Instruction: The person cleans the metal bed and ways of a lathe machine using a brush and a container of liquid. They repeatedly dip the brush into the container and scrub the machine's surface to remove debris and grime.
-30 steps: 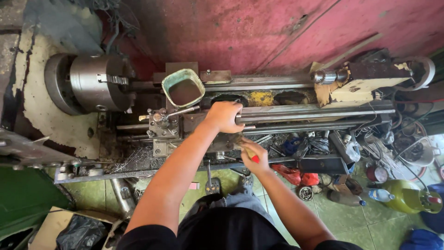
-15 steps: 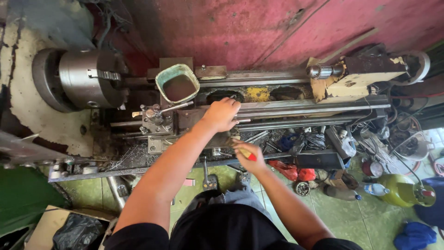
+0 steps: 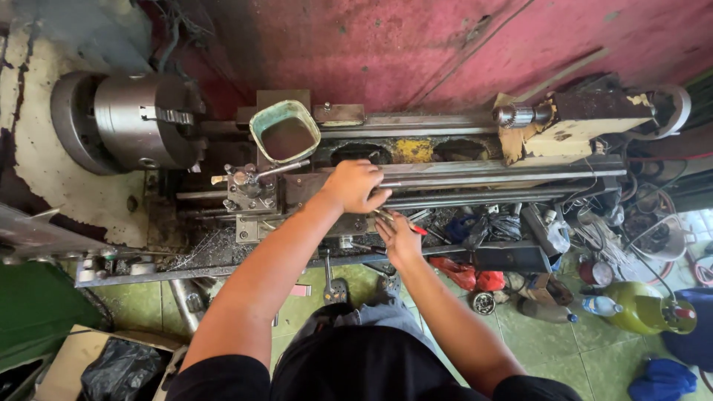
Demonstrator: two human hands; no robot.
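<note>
Our right hand [image 3: 397, 239] grips a slim red-handled metal tool [image 3: 401, 220], fingers curled round it, just below the grey steel lathe bed rails [image 3: 505, 178]. Against half a second earlier, this hand has risen closer to the rails. Our left hand [image 3: 355, 186] stays put, fingers curled over the rail edge, clasping it. Left of it stand the steel tool post [image 3: 249, 182] and a green-rimmed square tin [image 3: 285, 134]; the grey chuck [image 3: 141, 122] lies well apart.

Left hand [image 3: 355, 186] rests on lathe bed [image 3: 505, 178]; right hand [image 3: 397, 238] holds red-handled tool [image 3: 405, 222].
</note>
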